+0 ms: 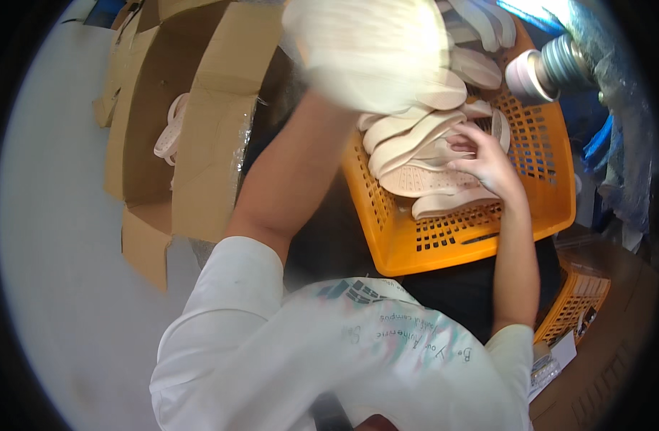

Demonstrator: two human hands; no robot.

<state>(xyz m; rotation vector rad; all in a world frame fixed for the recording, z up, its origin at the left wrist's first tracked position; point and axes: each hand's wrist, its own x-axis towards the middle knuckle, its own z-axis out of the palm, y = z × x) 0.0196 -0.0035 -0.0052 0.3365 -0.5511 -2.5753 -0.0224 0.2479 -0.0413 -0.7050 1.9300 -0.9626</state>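
My left arm reaches up and forward, and at its end is a large pale shoe sole (376,47), raised high and smeared by motion. The sole covers my left hand (328,90), so its fingers are hidden; it appears to hold the sole. My right hand (487,161) is over the heap of pale beige soles (408,147) in an orange plastic basket (451,255). Its fingers are bent and apart from the thumb, touching or just above the soles, with nothing visibly gripped. One sole (419,181) below that hand shows a dotted surface.
Left of the basket stands an open cardboard box (218,144) with pale strapped sandals (171,133) inside. Rolls of tape (548,72) hang at the upper right beside plastic-wrapped material (627,144). A second orange basket (575,305) sits at the lower right.
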